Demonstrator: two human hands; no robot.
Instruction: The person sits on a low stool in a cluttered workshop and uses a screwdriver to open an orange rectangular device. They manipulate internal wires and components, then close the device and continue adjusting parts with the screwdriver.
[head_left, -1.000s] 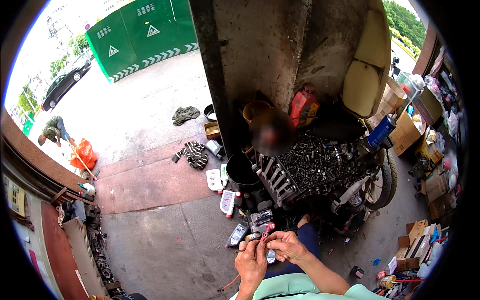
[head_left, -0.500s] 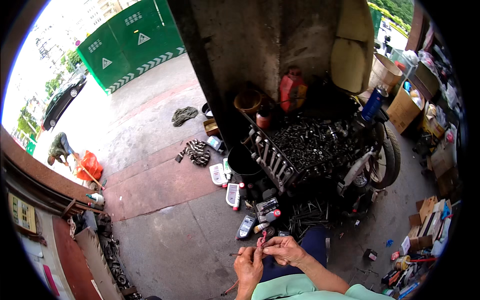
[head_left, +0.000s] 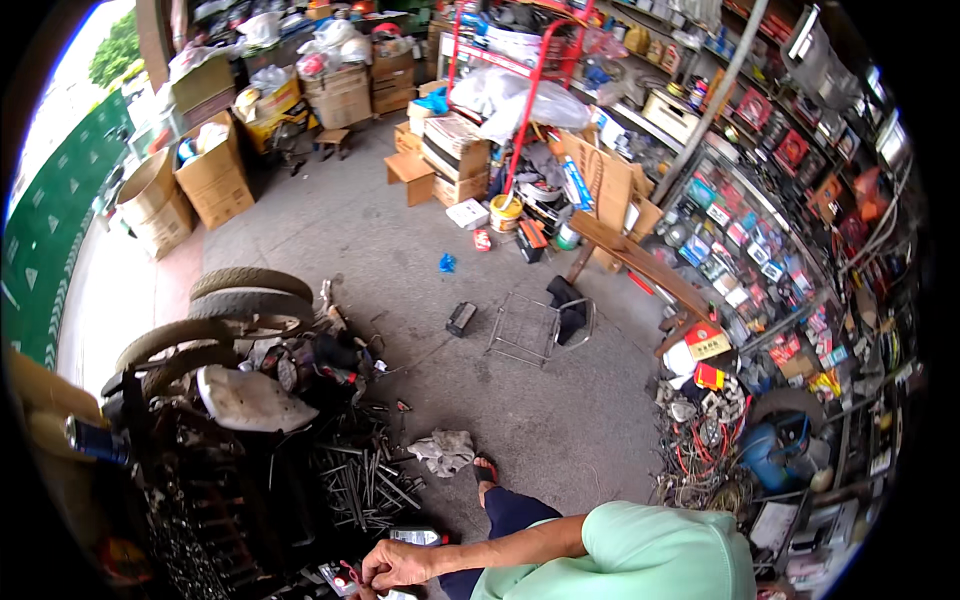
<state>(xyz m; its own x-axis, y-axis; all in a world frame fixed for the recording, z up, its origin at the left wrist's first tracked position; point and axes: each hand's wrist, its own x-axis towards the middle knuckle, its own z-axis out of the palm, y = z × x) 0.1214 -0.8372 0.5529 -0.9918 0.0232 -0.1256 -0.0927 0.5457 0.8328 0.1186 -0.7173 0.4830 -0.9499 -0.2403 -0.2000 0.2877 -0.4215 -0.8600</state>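
Observation:
At the lower edge my right hand (head_left: 398,566) is closed, its thumb and fingers pinched on a small thin red piece (head_left: 352,576). Its exact kind is too small to make out. Beyond the lower edge, my left hand is out of view. Just above the right wrist lies a bottle with a pale label (head_left: 415,537). A heap of dark metal rods or wrenches (head_left: 365,485) spreads on the floor farther off. To its right a crumpled grey rag (head_left: 443,453) lies near my sandalled foot (head_left: 485,472).
Left stand a cart with dark metal parts (head_left: 200,500), a blue spray can (head_left: 95,440) and several tyres (head_left: 250,285). A wire frame (head_left: 525,328) and a small black box (head_left: 461,319) lie on the floor. A wooden bench (head_left: 645,262) and tangled cables (head_left: 705,440) are at right.
The view has swung right, from the street side to the shop interior. Both hands were together at the red piece; now only the right hand shows, at the lower edge.

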